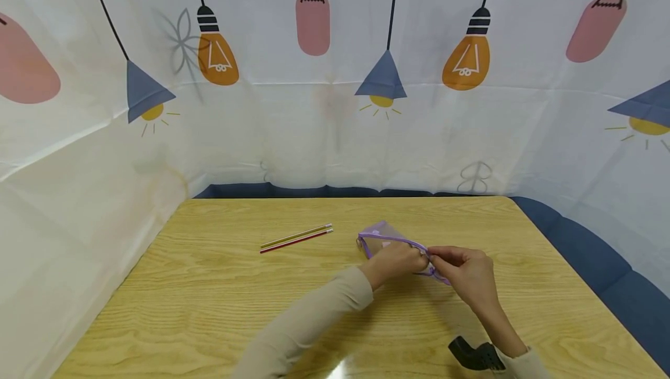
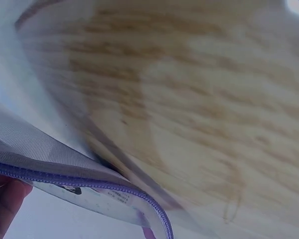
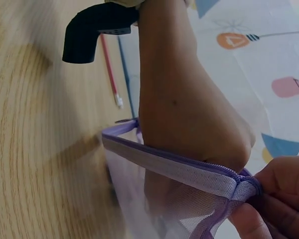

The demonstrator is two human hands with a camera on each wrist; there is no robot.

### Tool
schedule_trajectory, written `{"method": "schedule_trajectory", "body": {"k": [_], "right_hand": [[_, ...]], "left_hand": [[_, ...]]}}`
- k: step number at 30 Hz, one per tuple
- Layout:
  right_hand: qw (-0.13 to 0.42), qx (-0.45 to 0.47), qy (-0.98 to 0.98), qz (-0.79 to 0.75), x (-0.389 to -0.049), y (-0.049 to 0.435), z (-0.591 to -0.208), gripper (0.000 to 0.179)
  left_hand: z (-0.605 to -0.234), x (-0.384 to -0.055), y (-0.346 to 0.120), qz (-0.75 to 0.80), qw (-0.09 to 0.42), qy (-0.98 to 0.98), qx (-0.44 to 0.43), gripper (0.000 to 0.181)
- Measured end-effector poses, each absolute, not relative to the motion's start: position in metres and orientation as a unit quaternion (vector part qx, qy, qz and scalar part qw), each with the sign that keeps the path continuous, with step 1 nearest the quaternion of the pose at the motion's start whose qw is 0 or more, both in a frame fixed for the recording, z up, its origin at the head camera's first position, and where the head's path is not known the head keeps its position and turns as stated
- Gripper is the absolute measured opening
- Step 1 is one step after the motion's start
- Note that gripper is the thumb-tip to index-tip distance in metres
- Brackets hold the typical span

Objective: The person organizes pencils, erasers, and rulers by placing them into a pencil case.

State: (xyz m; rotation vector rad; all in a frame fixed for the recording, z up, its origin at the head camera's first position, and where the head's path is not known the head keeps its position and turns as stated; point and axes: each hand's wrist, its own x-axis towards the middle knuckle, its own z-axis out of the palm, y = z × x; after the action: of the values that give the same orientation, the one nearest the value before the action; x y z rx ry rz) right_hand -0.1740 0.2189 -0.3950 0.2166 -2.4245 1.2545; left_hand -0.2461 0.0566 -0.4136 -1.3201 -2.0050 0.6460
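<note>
A see-through mesh pouch (image 1: 381, 229) with purple edging and a zipper lies on the right half of the wooden table, its mouth unzipped. My left hand (image 1: 400, 260) reaches into that mouth; in the right wrist view its knuckles stand at the zipper, and the mesh blurs its fingers, so I cannot tell what they hold. With thumb and fingers, my right hand (image 1: 467, 274) pinches the pouch's right corner at the zipper end. The purple zipper (image 2: 89, 181) curves across the lower part of the left wrist view.
Left of the pouch, a gold pencil (image 1: 295, 235) and a red pencil (image 1: 296, 241) lie side by side on the table (image 1: 209, 286). A black wrist camera mount (image 1: 473, 354) is on the right wrist. Behind the table hangs a white curtain (image 1: 293, 129) printed with lamps.
</note>
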Motion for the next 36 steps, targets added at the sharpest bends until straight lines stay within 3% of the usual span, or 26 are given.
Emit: {"method": "schedule_trajectory", "body": {"k": [14, 28, 36], "right_hand": [[0.166, 0.044, -0.862, 0.477, -0.174, 0.220, -0.394, 0.017], [0.166, 0.033, -0.834, 0.525, -0.175, 0.217, -0.394, 0.020], [0.166, 0.025, -0.825, 0.540, -0.176, 0.216, -0.392, 0.022]], "left_hand": [[-0.411, -0.251, 0.060, 0.046, 0.159, -0.874, -0.457, 0.015], [-0.397, -0.249, 0.049, -0.107, 0.078, -0.877, -0.461, 0.017], [-0.387, -0.248, 0.037, -0.113, 0.098, -0.877, -0.457, 0.012]]}}
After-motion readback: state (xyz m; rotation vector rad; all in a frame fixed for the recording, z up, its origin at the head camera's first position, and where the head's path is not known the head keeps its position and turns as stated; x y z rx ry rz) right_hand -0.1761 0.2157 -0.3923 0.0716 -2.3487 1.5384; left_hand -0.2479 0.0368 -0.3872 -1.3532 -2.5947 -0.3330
